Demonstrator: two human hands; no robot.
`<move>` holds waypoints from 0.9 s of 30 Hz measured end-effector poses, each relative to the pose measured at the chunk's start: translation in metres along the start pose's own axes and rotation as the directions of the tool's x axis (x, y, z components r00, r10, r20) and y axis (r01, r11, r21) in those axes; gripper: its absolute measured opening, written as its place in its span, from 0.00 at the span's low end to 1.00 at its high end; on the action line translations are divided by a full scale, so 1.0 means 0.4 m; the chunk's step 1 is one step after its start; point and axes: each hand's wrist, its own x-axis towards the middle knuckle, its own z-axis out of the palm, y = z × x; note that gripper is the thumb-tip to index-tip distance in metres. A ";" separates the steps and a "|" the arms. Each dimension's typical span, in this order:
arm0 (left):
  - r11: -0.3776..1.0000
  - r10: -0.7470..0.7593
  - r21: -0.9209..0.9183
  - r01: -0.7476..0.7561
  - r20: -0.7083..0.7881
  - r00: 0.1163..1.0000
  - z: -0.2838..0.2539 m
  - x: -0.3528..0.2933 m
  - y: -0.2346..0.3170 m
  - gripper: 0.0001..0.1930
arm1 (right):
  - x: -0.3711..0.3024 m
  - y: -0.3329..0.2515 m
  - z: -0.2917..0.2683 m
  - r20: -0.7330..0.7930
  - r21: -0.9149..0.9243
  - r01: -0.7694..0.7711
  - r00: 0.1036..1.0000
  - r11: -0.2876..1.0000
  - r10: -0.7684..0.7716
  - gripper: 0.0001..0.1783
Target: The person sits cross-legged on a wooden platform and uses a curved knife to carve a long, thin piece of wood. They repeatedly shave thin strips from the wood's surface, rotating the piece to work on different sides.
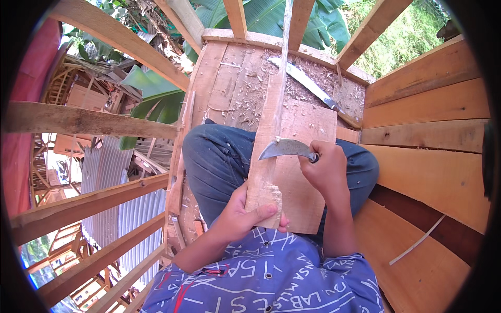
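Note:
My left hand (251,213) is wrapped round the near end of a long piece of wood (267,122), thumb on top. The piece runs away from me, narrowing to a thin strip at its far end. In my right hand (326,167) is the handle of a curved knife (286,148), its hooked blade lying across the wood with the tip to the left. A small shaving sits at the blade's upper edge. Under the work, a flat wooden board (301,201) rests across my lap between my legs (214,161).
A long machete (308,83) lies on the plank floor (222,78) beyond my knees, among scattered shavings. Wooden railing slats (94,119) stand left and ahead; a plank wall (422,128) is close on the right. A thin strip (417,240) leans there.

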 end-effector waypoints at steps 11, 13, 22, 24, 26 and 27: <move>0.979 0.087 -0.198 -0.051 0.176 0.981 -0.086 -0.008 0.052 0.29 | -0.072 -0.004 -0.103 0.606 0.698 -0.280 0.722 0.659 -0.335 0.18; 0.986 0.054 -0.167 -0.024 0.179 0.982 -0.080 -0.013 0.051 0.29 | -0.070 0.000 -0.099 0.507 0.746 -0.231 0.804 0.624 -0.309 0.18; 0.987 0.044 -0.158 -0.011 0.203 0.978 -0.092 -0.019 0.050 0.29 | -0.062 0.024 -0.103 0.511 0.774 -0.315 0.823 0.549 -0.248 0.17; 0.990 0.013 -0.141 0.018 0.211 0.978 -0.081 -0.010 0.047 0.29 | -0.064 0.025 -0.106 0.499 0.778 -0.277 0.818 0.564 -0.286 0.17; 0.993 -0.014 -0.110 0.039 0.218 0.976 -0.081 -0.009 0.053 0.29 | -0.072 0.018 -0.103 0.505 0.780 -0.272 0.805 0.563 -0.310 0.17; 0.994 -0.026 -0.095 0.048 0.225 0.974 -0.085 -0.013 0.053 0.29 | -0.073 0.017 -0.101 0.494 0.788 -0.273 0.816 0.551 -0.301 0.16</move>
